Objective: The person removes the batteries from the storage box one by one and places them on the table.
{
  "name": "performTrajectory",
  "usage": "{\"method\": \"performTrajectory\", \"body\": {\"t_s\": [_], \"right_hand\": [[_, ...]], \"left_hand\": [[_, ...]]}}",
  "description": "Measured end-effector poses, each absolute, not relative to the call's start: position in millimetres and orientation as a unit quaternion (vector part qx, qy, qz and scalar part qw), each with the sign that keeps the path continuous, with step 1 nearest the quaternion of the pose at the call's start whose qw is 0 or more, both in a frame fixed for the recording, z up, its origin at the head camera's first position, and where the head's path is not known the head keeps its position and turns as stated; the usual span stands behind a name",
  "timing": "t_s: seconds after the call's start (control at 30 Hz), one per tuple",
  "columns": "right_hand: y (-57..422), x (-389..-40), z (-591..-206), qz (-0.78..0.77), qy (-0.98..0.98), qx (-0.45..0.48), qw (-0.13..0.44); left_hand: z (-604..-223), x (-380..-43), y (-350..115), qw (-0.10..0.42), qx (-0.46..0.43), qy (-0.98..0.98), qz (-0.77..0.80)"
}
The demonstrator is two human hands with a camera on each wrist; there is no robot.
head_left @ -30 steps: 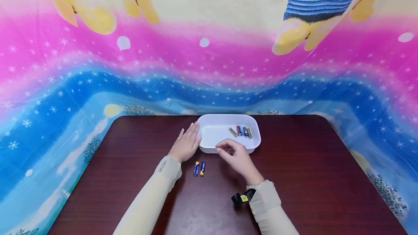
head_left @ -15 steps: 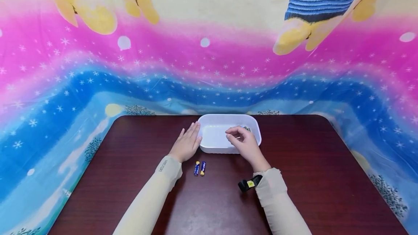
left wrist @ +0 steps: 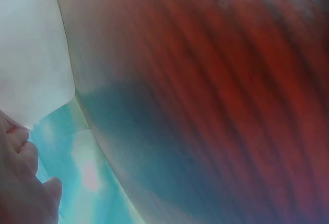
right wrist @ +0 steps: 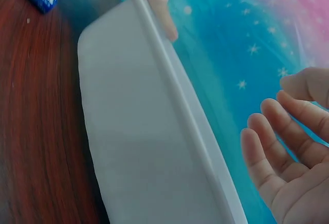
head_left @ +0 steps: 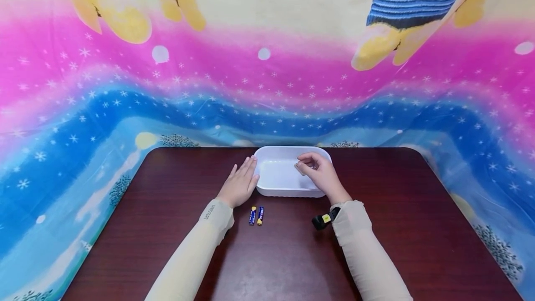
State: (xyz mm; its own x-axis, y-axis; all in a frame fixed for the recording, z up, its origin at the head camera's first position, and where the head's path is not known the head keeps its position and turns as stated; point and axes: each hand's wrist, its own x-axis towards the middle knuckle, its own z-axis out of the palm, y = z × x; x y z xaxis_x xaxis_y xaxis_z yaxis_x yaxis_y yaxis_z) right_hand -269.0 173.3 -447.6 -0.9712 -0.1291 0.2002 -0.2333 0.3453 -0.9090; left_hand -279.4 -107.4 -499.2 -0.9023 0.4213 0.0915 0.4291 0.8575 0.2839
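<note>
My left hand (head_left: 238, 184) lies with fingers extended along the left end of a white plastic tray (head_left: 292, 193), fingertips at its rim. My right hand (head_left: 323, 175) is over the tray's right half, fingers loosely bent and thumb close to the index finger. In the right wrist view, those fingers (right wrist: 272, 157) show above the rim with nothing visible between them. A small part of a battery (head_left: 297, 166) peeks out beside the right fingertips; the hand hides the other batteries in the tray. Two blue-and-yellow batteries, a left one (head_left: 252, 216) and a right one (head_left: 260, 216), lie on the table in front.
The dark reddish-brown table (head_left: 159, 245) has rounded far corners. The tray stands near its back edge. A patterned cloth (head_left: 267, 82) hangs closely behind and along both sides. A black wrist strap device (head_left: 322, 220) hangs under my right wrist.
My right hand has moved right and away from me, from the tray's front rim to over the batteries inside, covering them. The left hand and the two table batteries stay put.
</note>
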Motion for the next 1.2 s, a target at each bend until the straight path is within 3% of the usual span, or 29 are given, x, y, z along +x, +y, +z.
{"method": "performTrajectory", "body": {"t_s": [1.2], "right_hand": [[177.9,-315.2,-473.2,0.399,-0.909,0.116,-0.026]], "left_hand": [[-499.1,-278.2,-107.1,0.017,-0.22,-0.963,-0.153]]}}
